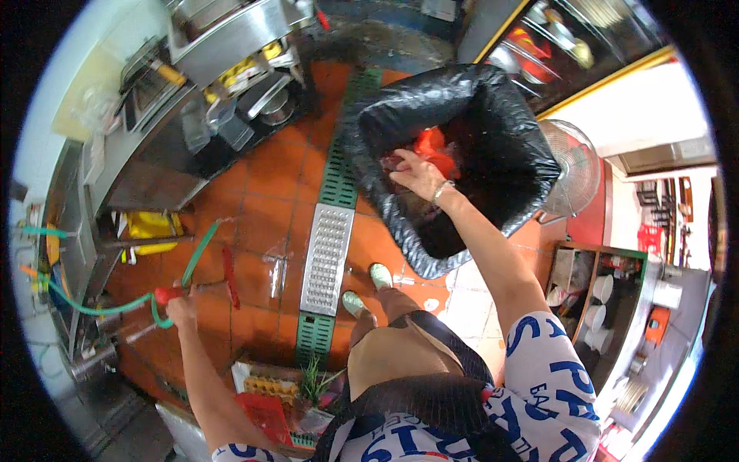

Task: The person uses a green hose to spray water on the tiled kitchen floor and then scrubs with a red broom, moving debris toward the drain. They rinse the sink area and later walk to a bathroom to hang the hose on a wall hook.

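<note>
My left hand (182, 312) is closed at the red fitting (166, 295) of a green hose (121, 310). A green length points away from the fitting, with what looks like water at its tip. Close by is a floor squeegee with a red blade (230, 278); whether my hand also touches its pole I cannot tell. My right hand (420, 176) reaches over a bin lined with a black plastic bag (427, 98). Its fingers are spread and I see nothing held in them. A red plastic bag (433, 147) lies inside the bin, just beyond my fingers.
A metal drain grate (327, 260) crosses the wet tiled floor (260, 225). Beyond the bin stands a round fan (571, 167). Steel counters (231, 34) run along the left; a shelf with white bowls (594, 317) is right. An egg tray (268, 388) sits near my legs.
</note>
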The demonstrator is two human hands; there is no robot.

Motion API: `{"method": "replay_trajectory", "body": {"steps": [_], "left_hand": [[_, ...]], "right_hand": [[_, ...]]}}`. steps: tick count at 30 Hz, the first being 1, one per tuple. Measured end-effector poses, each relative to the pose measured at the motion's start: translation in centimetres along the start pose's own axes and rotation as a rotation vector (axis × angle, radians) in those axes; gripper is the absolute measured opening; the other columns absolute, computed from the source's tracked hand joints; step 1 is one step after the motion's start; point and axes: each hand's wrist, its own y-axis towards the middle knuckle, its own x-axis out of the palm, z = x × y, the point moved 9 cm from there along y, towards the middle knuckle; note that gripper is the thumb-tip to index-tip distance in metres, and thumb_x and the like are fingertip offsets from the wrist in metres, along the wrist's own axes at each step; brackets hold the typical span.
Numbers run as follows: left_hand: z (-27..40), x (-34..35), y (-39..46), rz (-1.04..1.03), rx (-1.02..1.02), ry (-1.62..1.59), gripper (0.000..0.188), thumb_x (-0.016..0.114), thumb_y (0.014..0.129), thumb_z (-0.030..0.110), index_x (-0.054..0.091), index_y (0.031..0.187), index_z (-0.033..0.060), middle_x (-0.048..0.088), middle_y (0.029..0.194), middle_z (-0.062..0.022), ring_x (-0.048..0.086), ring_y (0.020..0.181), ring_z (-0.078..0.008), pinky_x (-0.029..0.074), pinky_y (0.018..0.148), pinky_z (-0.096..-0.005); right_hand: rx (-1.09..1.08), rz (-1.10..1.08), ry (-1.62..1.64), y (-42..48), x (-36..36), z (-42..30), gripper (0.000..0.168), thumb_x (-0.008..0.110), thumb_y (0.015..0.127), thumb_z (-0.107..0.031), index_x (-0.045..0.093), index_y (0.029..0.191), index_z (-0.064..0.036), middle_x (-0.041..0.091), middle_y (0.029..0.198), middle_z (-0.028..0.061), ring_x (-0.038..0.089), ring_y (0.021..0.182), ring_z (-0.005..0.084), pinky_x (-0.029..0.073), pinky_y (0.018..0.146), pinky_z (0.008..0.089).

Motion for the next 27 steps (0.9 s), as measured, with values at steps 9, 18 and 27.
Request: {"method": "replay_trajectory", "body": {"steps": [9,18,27], "left_hand": [[1.4,-0.4,0.9,0.026,0.07,0.061,0.041,0.058,0.072,0.038,0.048,0.102,0.0124,0.058,0.079,-0.0139,0.056,0.072,-0.0333,0.045,0.059,-0.0424],[6.2,-2.8,3.4,0.11,0.078,-0.216,0.025,0.057,0.074,0.031,0.053,0.085,0.0093,0.051,0.068,-0.0114,0.052,0.059,-0.0277,0.044,0.05,-0.0367],[6.7,-3.7,2.3,0.146,0.027,0.028,0.035,0.061,0.069,0.037,0.051,0.095,0.0144,0.058,0.069,-0.008,0.057,0.069,-0.0284,0.045,0.057,-0.0407]], "right_hand": [[0.428,0.596,-0.796,-8.4,-27.0,19.0,0.044,0.059,0.07,-0.017,0.048,0.109,-0.001,0.053,0.103,0.0183,0.052,0.092,0.0321,0.041,0.081,0.0354],[0.389,0.368,-0.239,-1.5,-32.9,32.5,0.05,0.049,0.08,-0.04,0.046,0.112,-0.002,0.05,0.109,0.0136,0.044,0.102,0.0239,0.032,0.088,0.0323],[0.366,0.326,-0.355,0.5,-29.8,27.5,0.052,0.051,0.078,-0.044,0.053,0.102,0.002,0.056,0.097,0.0188,0.051,0.09,0.0264,0.036,0.081,0.033]]}}
